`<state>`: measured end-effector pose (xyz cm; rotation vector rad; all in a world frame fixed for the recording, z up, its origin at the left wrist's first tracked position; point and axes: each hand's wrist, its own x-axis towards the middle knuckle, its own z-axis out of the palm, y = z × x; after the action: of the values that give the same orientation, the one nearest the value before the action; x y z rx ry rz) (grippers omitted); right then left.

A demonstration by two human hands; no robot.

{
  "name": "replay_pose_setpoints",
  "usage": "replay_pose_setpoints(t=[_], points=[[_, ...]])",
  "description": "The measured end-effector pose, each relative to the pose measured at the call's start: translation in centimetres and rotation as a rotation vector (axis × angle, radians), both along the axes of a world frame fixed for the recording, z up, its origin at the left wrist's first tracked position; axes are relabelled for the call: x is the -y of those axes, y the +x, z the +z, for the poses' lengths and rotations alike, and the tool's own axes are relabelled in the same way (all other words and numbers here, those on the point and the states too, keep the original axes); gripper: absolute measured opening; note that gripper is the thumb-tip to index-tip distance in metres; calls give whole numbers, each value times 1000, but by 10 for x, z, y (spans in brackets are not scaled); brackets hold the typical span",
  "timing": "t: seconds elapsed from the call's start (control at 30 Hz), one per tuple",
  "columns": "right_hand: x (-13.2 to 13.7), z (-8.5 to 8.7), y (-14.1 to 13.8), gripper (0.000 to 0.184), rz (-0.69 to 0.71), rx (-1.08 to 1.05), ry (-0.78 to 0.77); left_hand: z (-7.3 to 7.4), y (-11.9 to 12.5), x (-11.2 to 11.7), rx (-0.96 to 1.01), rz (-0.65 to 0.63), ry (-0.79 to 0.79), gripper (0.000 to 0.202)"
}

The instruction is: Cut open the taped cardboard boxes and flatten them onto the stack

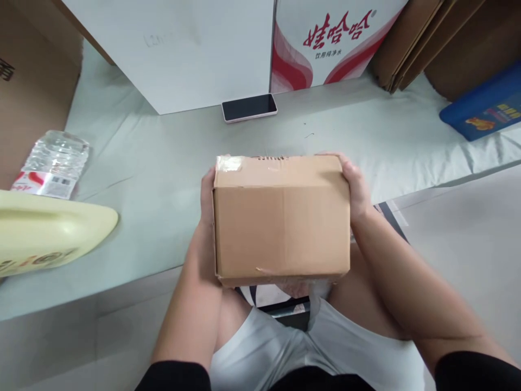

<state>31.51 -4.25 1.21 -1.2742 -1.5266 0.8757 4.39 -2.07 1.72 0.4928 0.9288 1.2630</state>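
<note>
A brown cardboard box [280, 231] is held up in front of me, above my lap and the near edge of the covered surface. Clear tape shines at its upper left corner. My left hand [207, 198] grips the box's left side, its fingers mostly hidden behind it. On the opposite side, my right hand [355, 184] is wrapped round the upper right corner, with part of the fingers out of sight. Beyond the box, a phone [249, 108] with a dark screen lies flat.
A pale green cloth [163, 163] covers the surface. White cartons [211, 54] stand at the back. To the left are a clear water bottle [59, 157] and a pale yellow container [52, 228]. Folded cardboard [407, 43] and a blue container [484, 106] are at the right.
</note>
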Motion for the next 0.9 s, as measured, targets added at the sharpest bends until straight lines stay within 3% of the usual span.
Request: replay_pose_setpoints(t=[0.03, 0.2, 0.43, 0.53, 0.7, 0.9], points=[[-5, -4, 1, 60, -56, -20, -15, 4, 3, 6, 19, 37, 52, 42], [-19, -18, 2, 45, -213, -164, -3, 17, 5, 24, 29, -157, 47, 79], [-16, -13, -5, 30, -307, -254, 18, 1, -14, 11, -118, -323, 47, 99], [-16, -12, -5, 30, -312, -240, 17, 3, -16, 12, -122, -344, 40, 95], [-20, -22, -1, 34, -338, -125, 56, 20, -10, 25, -77, -300, 83, 77], [-27, -34, 8, 32, -389, -143, 137, 20, -17, 13, -170, 33, 121, 46]])
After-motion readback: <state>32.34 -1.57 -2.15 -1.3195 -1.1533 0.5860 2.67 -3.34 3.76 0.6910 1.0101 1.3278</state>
